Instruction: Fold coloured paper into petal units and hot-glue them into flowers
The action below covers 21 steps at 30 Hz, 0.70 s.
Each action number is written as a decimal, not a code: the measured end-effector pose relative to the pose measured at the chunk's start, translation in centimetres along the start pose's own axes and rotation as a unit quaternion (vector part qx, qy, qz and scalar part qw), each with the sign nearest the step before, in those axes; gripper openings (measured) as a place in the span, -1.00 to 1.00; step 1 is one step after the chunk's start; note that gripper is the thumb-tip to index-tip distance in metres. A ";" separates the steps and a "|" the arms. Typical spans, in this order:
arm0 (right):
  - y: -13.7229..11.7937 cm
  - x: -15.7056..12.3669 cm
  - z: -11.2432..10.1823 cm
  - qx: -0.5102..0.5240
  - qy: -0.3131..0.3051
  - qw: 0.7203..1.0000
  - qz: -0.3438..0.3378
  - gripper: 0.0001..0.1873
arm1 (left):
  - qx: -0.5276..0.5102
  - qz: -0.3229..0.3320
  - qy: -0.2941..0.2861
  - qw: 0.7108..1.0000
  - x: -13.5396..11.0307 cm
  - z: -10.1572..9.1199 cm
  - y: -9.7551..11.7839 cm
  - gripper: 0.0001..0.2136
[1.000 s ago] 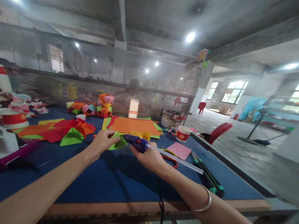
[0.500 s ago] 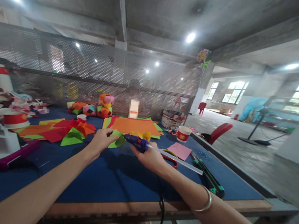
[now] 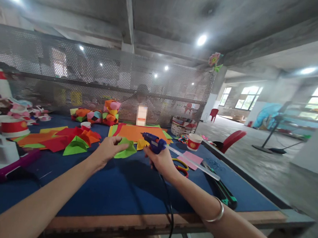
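My left hand (image 3: 107,148) pinches a folded green paper piece (image 3: 126,150) just above the blue table top (image 3: 120,189). My right hand (image 3: 159,160) is closed round the grip of a blue glue gun (image 3: 153,143), held upright with its nozzle pointing left, just right of and above the green paper. A clear glue stick (image 3: 196,163) sticks out of the gun's back to the right, and its black cord (image 3: 168,207) hangs over the table's front edge. A yellow folded piece (image 3: 141,144) lies just behind the gun.
Folded red, orange and green papers (image 3: 72,139) lie at the left, flat sheets (image 3: 138,132) at the back centre. Red-handled scissors (image 3: 182,167), a pink sheet (image 3: 190,159), a green-black cutter (image 3: 222,191), a paper cup (image 3: 194,141) and a basket (image 3: 182,125) sit at the right. A mesh screen (image 3: 96,81) backs the table; a person sits behind it.
My right hand has raised the glue gun and turned it upright, so its nozzle sits higher and further right. My left hand and the green paper have barely moved.
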State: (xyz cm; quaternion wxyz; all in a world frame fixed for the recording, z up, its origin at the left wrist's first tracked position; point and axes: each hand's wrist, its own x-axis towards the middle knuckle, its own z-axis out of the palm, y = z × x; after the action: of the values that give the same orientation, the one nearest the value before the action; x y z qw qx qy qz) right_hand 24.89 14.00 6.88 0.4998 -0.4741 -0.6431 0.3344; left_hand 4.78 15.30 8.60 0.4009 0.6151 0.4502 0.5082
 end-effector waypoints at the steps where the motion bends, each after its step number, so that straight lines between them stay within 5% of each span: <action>1: -0.1 0.0 0.0 0.041 -0.009 0.999 0.018 -0.78 | -0.004 -0.012 -0.039 0.999 -0.2 0.3 0.2 -0.64; 7: -0.8 -0.4 0.1 0.160 -0.055 0.984 0.061 -0.75 | 0.016 -0.037 -0.164 0.986 -0.9 0.9 0.3 -0.63; 21: -0.2 -0.6 0.4 0.107 -0.092 0.990 -0.008 -0.62 | 0.007 -0.032 -0.141 0.989 -1.0 1.2 0.3 -0.74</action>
State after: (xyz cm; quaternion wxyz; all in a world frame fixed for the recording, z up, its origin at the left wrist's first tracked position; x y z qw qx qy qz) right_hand 24.53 13.40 6.74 0.4885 -0.3804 -0.6507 0.4395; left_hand 5.90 14.25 8.43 0.4721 0.6688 0.4123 0.3998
